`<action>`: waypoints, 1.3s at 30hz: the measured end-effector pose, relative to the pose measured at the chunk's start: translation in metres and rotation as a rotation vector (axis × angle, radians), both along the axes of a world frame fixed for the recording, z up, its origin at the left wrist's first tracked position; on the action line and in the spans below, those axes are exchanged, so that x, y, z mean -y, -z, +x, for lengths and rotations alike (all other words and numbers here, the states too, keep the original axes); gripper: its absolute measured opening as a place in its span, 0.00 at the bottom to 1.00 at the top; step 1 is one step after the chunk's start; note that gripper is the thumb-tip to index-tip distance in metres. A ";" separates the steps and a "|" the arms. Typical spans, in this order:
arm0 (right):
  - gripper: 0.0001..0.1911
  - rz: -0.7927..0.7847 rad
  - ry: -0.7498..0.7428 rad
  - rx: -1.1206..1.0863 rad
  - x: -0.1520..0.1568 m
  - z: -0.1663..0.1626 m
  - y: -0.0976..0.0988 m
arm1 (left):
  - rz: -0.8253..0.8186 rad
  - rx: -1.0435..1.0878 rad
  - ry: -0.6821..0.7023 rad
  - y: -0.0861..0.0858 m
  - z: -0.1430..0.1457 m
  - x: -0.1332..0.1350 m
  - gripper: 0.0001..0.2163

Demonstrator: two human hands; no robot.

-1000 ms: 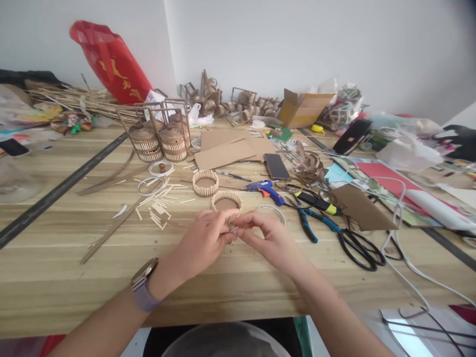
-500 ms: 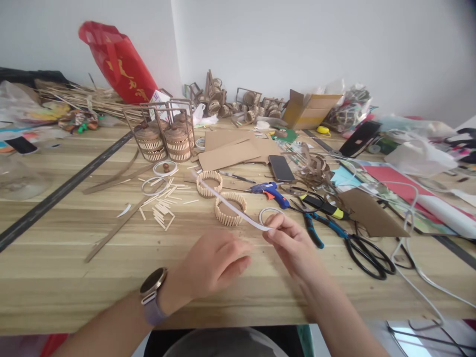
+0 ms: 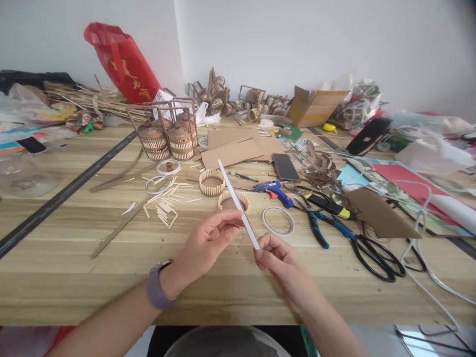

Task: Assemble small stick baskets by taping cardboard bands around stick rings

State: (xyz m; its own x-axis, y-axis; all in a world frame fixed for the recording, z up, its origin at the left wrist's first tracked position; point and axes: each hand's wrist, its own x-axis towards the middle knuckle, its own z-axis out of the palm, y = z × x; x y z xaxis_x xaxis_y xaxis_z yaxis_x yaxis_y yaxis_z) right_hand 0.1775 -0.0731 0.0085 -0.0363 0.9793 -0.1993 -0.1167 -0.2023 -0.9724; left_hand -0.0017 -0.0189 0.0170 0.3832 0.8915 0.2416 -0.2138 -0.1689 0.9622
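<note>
Head view: right hand (image 3: pixel 280 259) pinches white strip (image 3: pixel 233 192), unclenched left hand (image 3: pixel 206 243) perhaps touching it.

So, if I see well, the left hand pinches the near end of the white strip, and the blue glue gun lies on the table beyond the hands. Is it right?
One thing is wrong: the head view shows the right hand pinching the near end of the white strip. The blue glue gun does lie on the table beyond the hands.
</note>
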 end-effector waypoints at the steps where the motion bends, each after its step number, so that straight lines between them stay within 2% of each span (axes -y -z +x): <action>1: 0.16 -0.002 -0.018 0.024 0.001 -0.001 -0.001 | -0.016 -0.005 -0.004 -0.001 0.000 0.000 0.12; 6: 0.15 -0.002 -0.102 0.149 0.005 -0.010 -0.003 | -0.039 -0.070 -0.102 -0.004 0.001 -0.002 0.11; 10: 0.13 0.029 -0.153 0.235 0.007 -0.014 0.000 | -0.060 -0.111 -0.126 -0.004 0.000 -0.002 0.14; 15: 0.11 0.066 -0.167 0.340 0.009 -0.016 0.001 | -0.023 -0.162 -0.122 -0.003 0.002 0.001 0.19; 23: 0.09 0.172 -0.175 0.478 0.017 -0.025 -0.002 | -0.063 -0.223 -0.183 -0.002 0.005 0.004 0.18; 28: 0.07 0.133 -0.196 0.468 0.023 -0.019 -0.005 | -0.060 -0.253 -0.194 0.001 0.001 0.001 0.18; 30: 0.06 0.124 -0.175 0.518 0.024 -0.005 -0.006 | -0.083 -0.256 -0.203 0.002 0.000 -0.001 0.18; 32: 0.11 0.151 -0.083 0.666 0.023 0.022 -0.007 | -0.093 -0.245 -0.198 0.003 0.000 -0.002 0.19; 35: 0.16 0.174 0.166 1.062 0.022 0.086 -0.006 | -0.096 -0.228 -0.171 0.004 0.001 -0.002 0.19; 37: 0.16 0.124 0.334 1.339 0.022 0.136 -0.003 | -0.102 -0.225 -0.157 0.005 0.002 -0.001 0.20; 39: 0.16 0.031 0.390 1.572 0.024 0.181 0.004 | -0.104 -0.224 -0.150 0.005 0.003 0.000 0.20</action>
State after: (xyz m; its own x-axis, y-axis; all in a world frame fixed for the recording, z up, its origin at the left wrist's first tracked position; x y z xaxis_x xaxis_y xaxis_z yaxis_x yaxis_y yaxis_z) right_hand 0.3584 -0.0971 0.0048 0.4125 0.8836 0.2215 0.9081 -0.3796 -0.1769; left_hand 0.0016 -0.0192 0.0124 0.2791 0.9577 0.0705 0.0259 -0.0809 0.9964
